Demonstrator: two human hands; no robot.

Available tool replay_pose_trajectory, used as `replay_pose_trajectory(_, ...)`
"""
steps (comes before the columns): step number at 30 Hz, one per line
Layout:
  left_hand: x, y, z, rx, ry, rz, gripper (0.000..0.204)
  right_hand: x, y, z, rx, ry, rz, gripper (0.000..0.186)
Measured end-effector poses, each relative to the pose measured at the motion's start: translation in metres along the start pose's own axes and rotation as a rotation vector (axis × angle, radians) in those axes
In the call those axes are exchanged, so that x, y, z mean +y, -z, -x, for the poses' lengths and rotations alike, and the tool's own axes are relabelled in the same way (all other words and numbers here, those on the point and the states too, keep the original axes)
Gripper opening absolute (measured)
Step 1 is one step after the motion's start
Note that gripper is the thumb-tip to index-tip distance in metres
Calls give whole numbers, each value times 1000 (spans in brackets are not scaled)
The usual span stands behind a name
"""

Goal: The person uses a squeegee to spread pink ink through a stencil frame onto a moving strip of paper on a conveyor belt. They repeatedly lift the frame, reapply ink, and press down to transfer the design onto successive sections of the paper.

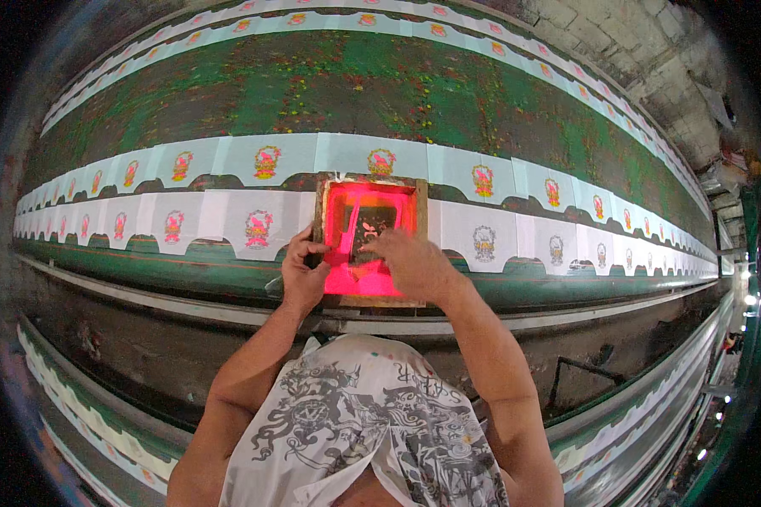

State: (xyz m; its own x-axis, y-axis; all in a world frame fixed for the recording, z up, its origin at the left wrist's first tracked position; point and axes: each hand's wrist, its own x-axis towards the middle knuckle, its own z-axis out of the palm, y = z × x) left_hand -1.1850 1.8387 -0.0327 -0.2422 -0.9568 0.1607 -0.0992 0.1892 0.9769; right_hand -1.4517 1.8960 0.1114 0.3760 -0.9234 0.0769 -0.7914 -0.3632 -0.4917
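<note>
Both forearms rise from the lower edge and converge at a wooden-framed printing screen (421, 215) in the middle of the view, directly in front of the torso. The left hand (303, 269) is at the frame's left rail, its bent fingers and thumb parted against the wood; how firmly it grips cannot be told. The right hand (416, 264) comes over the frame's right side, palm down, wrist bent inward and fingers curled above the mesh; whether it holds anything is hidden.

Bright pink ink (355, 286) covers much of the screen's lower part, around a darker patch. Dark lettering and line drawings show on the person's white shirt (351, 359), the lettering upside down.

The screen lies between the hands, over a row of white cloth panels on a long green desk (186, 275). Left of it, the nearest emblem (259, 230) is pink and yellow with dark outlines; right of it, the nearest emblem (484, 242) is dark and yellowish. Just beyond, light-blue panels (511, 177) bear pink-and-yellow emblems, their small writing too tiny to read.
</note>
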Motion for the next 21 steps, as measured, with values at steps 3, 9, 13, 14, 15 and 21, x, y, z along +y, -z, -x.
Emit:
replay_pose_trajectory(3, -5, -8, 0, 57, 46, 337, 39, 27, 5, -33, 18, -54, 1, 41)
replay_pose_trajectory(9, 12, 2, 3, 8, -16, -140, 32, 46, -13, -62, 269, -91, 136, 37)
replay_pose_trajectory(13, 17, 3, -1, 16, 58, -83, 32, 28, -31, -39, 176, -101, 189, 42)
replay_pose_trajectory(14, 17, 2, -1, 23, 65, -58, 32, 19, -36, -30, 160, -97, 215, 45)
replay_pose_trajectory(15, 17, 2, -2, 27, 83, -32, 32, 9, -41, -21, 199, -75, 212, 44)
replay_pose_trajectory(21, 16, 7, -7, -1, 70, 16, 33, -41, -41, 15, 180, -67, 157, 42)
